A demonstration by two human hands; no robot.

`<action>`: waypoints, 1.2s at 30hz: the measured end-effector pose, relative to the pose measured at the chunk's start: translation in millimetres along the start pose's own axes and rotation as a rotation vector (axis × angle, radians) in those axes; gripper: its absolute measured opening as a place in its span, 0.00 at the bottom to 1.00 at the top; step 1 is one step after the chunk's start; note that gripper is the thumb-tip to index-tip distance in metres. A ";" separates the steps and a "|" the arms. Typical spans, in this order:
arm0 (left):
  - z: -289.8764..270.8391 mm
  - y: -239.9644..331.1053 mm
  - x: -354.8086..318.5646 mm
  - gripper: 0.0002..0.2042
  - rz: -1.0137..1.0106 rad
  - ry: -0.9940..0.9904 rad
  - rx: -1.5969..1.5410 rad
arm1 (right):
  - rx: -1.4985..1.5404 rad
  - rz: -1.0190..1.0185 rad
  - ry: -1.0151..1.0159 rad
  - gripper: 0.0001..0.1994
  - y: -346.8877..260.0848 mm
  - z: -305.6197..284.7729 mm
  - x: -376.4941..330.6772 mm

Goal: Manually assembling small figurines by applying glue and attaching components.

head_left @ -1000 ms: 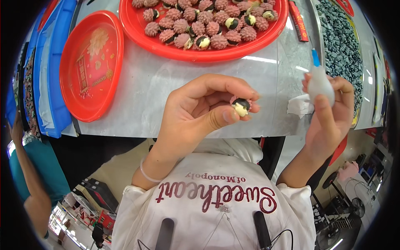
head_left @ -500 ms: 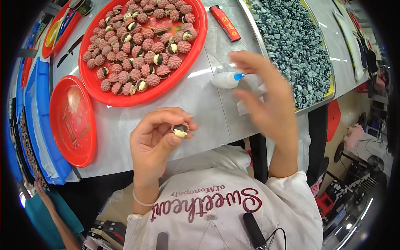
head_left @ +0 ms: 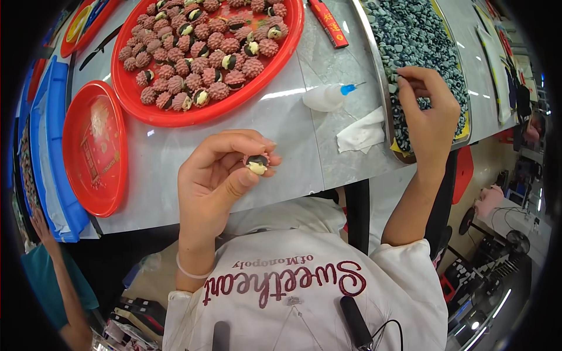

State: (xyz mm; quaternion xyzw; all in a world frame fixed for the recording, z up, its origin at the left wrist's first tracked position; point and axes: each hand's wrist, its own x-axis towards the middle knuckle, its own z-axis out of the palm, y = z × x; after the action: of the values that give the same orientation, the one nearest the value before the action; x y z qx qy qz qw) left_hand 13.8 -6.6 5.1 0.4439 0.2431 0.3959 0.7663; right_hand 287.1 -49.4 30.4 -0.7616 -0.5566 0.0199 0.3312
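Observation:
My left hand (head_left: 211, 178) pinches a small ornament (head_left: 256, 164) between thumb and fingertips. It has a pink ridged shell with a black and a cream part inside. Over a metal tray (head_left: 374, 55) filled with small glossy grey and black pieces (head_left: 413, 35), my right hand (head_left: 430, 105) has thumb and index finger brought together. A dark speck shows at those fingertips, too small to name. Many similar pink ornaments (head_left: 213, 76) lie on a big round red tray (head_left: 193, 121) beyond my left hand.
A white squeeze bottle (head_left: 324, 98) with a blue needle tip lies between the trays, near a crumpled white cloth (head_left: 361, 133). At left are a red oval plate (head_left: 88, 158) and a blue bin (head_left: 58, 193). A co-worker's arm (head_left: 64, 281) shows at lower left.
My right hand has moved right, from beside the bottle to over the tray of grey pieces, its fingers coming together. My left hand keeps hold of the ornament. The whole view has shifted slightly.

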 end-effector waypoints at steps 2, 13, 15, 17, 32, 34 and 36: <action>0.7 0.5 0.5 0.13 -0.005 0.003 -0.010 | 0.121 0.008 0.073 0.07 5.2 -3.8 -1.9; -5.4 2.0 -1.2 0.13 0.012 -0.036 -0.137 | 1.084 0.167 -0.094 0.08 -16.3 -12.6 -32.0; -9.0 -1.4 1.0 0.13 0.029 -0.056 -0.147 | 1.278 0.127 -0.226 0.08 -37.7 -2.5 -40.6; -8.2 -1.7 -2.2 0.13 0.046 -0.076 -0.151 | 1.268 0.129 -0.357 0.11 -54.4 4.7 -45.7; -0.3 2.8 -2.9 0.20 -0.044 0.071 -0.100 | 0.859 -0.274 -0.264 0.16 -92.2 39.3 -47.9; -1.0 4.3 -2.5 0.21 -0.095 0.062 -0.112 | 0.827 -0.303 -0.251 0.16 -92.7 39.0 -47.4; -1.3 4.2 -2.1 0.21 -0.108 0.058 -0.113 | 0.768 -0.327 -0.248 0.14 -93.0 36.6 -47.5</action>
State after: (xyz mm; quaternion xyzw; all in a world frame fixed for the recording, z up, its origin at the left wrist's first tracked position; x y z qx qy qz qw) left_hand 10.0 -6.4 8.2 0.3748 0.2660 0.3795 0.8030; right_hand 176.9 -57.6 34.8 -0.4770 -0.6576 0.2640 0.5199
